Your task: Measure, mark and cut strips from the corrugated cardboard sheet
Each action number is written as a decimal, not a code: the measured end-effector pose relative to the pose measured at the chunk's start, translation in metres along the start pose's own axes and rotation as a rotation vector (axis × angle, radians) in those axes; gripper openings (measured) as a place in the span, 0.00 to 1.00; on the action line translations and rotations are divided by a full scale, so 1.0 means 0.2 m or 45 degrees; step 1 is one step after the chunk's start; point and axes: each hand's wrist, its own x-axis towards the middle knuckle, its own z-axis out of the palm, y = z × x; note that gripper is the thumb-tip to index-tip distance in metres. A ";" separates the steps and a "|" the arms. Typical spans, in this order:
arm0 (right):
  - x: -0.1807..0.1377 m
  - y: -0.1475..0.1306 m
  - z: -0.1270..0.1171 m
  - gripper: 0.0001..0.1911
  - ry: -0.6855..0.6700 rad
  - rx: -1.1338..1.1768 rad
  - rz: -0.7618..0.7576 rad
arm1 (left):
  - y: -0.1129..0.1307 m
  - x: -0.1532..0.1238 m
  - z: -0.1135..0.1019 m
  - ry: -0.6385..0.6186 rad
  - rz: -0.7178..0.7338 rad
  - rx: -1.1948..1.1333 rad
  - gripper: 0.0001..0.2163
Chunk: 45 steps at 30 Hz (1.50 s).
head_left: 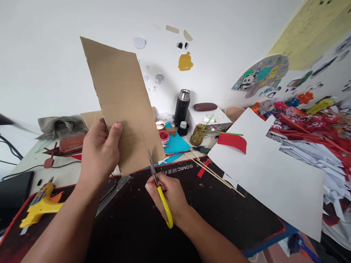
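Observation:
My left hand (101, 149) grips a flat piece of brown cardboard (123, 87) by its left edge, thumb across the front face. The sheet is held up and tilted, with faint lines on its surface. My right hand (170, 195) is closed around the yellow handle of a pair of scissors (161, 199). Their blades point upward at the lower edge of the cardboard, near its right corner. Whether the blades are apart, or have cut into the sheet, is hard to make out.
A yellow glue gun (41, 208) lies at the left on the black mat (131, 230). Behind stand a black thermos (182, 107) and a glass jar (197, 135). Thin wooden sticks (219, 177) and white sheets (274, 175) lie to the right, beside piled paper strips (307, 146).

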 end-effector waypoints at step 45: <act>0.00 0.01 0.01 0.14 0.061 -0.169 0.064 | -0.01 -0.02 0.02 -0.011 0.007 -0.135 0.13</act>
